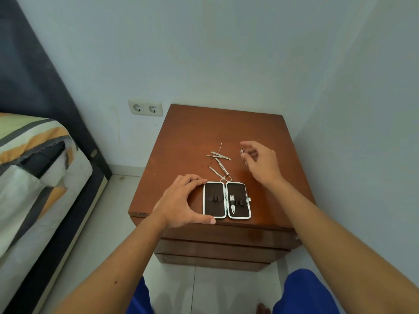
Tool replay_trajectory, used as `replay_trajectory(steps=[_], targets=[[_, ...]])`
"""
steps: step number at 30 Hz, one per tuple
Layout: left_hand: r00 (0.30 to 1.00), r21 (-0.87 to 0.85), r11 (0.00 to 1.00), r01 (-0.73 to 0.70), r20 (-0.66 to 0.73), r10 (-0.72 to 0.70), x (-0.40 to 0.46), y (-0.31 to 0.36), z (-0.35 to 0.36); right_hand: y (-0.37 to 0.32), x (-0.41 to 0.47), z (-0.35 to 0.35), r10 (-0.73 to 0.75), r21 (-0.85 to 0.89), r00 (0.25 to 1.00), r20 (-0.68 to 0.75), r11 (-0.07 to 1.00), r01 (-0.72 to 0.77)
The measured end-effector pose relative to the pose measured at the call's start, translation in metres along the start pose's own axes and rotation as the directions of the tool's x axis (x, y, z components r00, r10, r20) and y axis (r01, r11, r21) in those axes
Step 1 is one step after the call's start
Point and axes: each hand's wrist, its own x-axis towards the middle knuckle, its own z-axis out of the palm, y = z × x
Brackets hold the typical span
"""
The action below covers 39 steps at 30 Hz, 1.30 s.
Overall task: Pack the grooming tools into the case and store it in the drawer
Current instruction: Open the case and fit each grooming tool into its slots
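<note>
A small dark case (226,200) with a silver rim lies open flat near the front edge of a brown wooden nightstand (192,137). A nail clipper (232,203) sits under the loops of its right half. Just behind the case lie small scissors (221,170), tweezers (218,155) and a thin pick (220,148). My left hand (183,198) cups the case's left edge, thumb at its front corner. My right hand (260,162) hovers behind and right of the case, fingers pinching a small metal tool (242,151).
The nightstand has stacked drawer fronts (222,248) below its top, all closed. A bed (34,168) with a patterned cover stands to the left. A double wall socket (145,108) is behind. White walls close in at the back and right.
</note>
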Motion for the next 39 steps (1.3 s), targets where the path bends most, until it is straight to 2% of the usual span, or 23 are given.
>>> replay_trajectory(steps=[4,9,14,20,25,30,33,39], targets=[[1.000,0.008,1.000,0.001,-0.003,-0.001,0.000,0.000,0.000,-0.005,-0.037,-0.014,0.066,0.225,0.976,0.209,0.968,-0.114],[1.000,0.008,1.000,-0.006,-0.017,0.006,-0.001,0.003,0.001,0.010,-0.058,-0.010,0.044,0.203,0.948,0.316,0.973,-0.113],[1.000,0.004,1.000,0.006,-0.004,-0.006,-0.002,0.003,0.000,0.016,-0.067,-0.014,0.012,0.153,0.933,0.359,0.986,-0.072],[1.000,0.006,1.000,0.012,-0.002,-0.012,-0.001,0.002,-0.001,0.020,-0.074,-0.010,0.059,0.320,0.958,0.282,0.935,-0.152],[1.000,0.002,1.000,0.010,0.007,-0.010,-0.001,0.003,-0.001,0.022,-0.078,-0.010,0.050,0.217,0.952,0.301,0.969,-0.119],[1.000,0.002,1.000,0.005,0.002,-0.005,-0.001,0.003,-0.001,0.017,-0.086,-0.018,-0.066,0.050,0.958,0.281,0.997,0.054],[1.000,0.003,1.000,0.010,0.005,-0.010,-0.001,0.003,0.000,0.012,-0.089,-0.019,-0.142,-0.070,0.930,0.339,0.982,0.175],[1.000,0.013,1.000,0.013,0.008,-0.013,-0.001,0.004,0.000,0.008,-0.094,-0.028,-0.140,-0.209,0.879,0.457,0.943,0.259]])
